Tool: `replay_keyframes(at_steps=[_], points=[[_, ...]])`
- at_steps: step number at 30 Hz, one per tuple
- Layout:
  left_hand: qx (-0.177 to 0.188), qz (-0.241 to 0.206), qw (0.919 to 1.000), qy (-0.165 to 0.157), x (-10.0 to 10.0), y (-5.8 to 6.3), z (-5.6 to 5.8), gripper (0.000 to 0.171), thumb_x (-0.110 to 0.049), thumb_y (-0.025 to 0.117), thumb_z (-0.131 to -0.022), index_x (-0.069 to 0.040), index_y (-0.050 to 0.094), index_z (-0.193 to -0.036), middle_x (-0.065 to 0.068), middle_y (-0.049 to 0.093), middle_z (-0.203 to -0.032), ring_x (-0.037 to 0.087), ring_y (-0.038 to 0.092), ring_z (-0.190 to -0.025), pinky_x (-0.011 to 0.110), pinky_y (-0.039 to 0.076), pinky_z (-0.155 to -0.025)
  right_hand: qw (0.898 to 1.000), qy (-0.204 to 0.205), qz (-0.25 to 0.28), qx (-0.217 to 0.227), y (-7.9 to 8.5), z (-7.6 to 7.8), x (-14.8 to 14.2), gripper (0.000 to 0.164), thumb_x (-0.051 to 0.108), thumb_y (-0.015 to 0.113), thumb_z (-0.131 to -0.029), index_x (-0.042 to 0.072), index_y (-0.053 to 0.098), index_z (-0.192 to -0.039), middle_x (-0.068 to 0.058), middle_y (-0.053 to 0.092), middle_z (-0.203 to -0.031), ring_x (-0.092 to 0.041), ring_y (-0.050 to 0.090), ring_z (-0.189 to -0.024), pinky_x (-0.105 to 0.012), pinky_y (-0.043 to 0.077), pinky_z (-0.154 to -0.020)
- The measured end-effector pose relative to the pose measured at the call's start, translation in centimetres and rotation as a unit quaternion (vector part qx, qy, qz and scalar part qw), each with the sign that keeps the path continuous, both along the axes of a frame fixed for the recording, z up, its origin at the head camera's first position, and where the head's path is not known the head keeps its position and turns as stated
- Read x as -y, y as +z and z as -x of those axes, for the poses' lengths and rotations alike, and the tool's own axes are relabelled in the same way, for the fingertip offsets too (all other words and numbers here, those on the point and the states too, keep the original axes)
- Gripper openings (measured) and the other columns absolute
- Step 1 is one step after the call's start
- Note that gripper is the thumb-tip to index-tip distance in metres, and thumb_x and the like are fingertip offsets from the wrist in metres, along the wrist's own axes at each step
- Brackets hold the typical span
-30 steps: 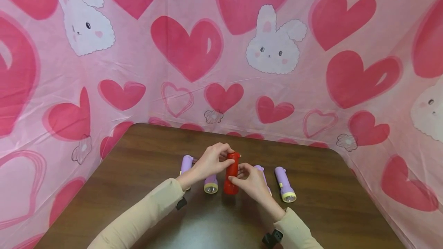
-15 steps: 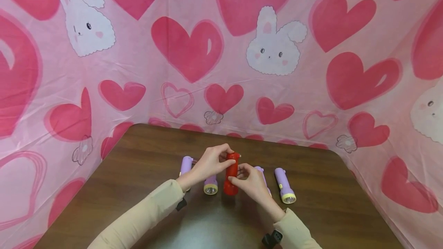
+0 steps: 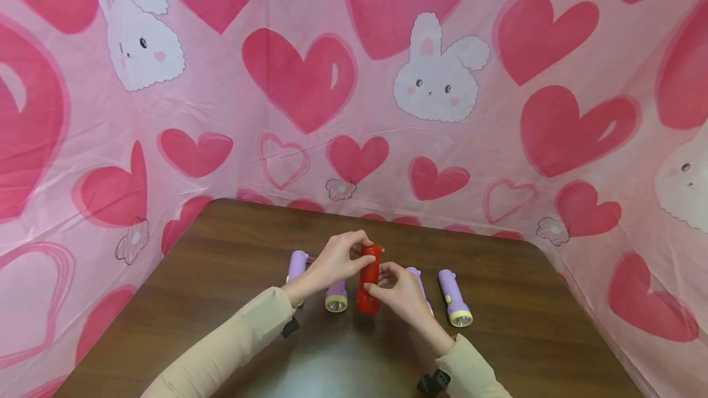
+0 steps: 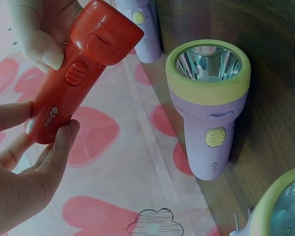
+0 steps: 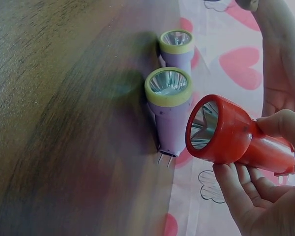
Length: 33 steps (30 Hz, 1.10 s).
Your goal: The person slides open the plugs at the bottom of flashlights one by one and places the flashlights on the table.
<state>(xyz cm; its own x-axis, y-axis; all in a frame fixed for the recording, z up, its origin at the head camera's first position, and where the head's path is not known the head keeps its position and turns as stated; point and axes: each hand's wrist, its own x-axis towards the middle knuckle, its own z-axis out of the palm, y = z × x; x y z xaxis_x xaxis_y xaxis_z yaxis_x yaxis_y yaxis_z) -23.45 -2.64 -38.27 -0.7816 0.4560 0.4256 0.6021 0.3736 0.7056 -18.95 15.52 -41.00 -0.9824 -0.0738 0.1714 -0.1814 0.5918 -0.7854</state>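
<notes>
Both hands hold a red flashlight (image 3: 369, 272) above the middle of the table, its lamp end toward the person. My left hand (image 3: 334, 258) pinches the tail end between thumb and fingertips. Nearer the head, my right hand (image 3: 406, 295) grips the body with thumb on one side and fingers on the other. The left wrist view shows the red switch (image 4: 77, 73) and small pale print on the barrel. In the right wrist view the reflector (image 5: 205, 125) looks unlit, and metal prongs (image 5: 283, 179) stick out at the tail.
Several purple flashlights with yellow rims lie on the brown table: one (image 3: 297, 265) partly behind the left wrist, one (image 3: 336, 301) beside it, one (image 3: 415, 272) partly behind the right hand, one (image 3: 456, 300) farther right. A pink heart-print cloth (image 3: 376, 115) hangs around the table.
</notes>
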Motion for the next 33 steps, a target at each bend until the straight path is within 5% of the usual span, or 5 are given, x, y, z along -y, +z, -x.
replay_keyframes(at_steps=[33], points=[[-0.015,0.016,0.9998,-0.003,-0.29,0.16,-0.14,0.016,-0.008,0.069,-0.090,-0.007,0.066,-0.106,0.010,0.064,-0.095,0.022,0.068,-0.089,0.037,0.061,-0.080,1.000,0.012,0.015,-0.009,-0.15,0.22,-0.09,0.031,0.018,0.083,-0.077,0.001,0.069,-0.099,-0.010,0.073,-0.087,-0.015,0.069,-0.075,-0.027,0.061,-0.069]])
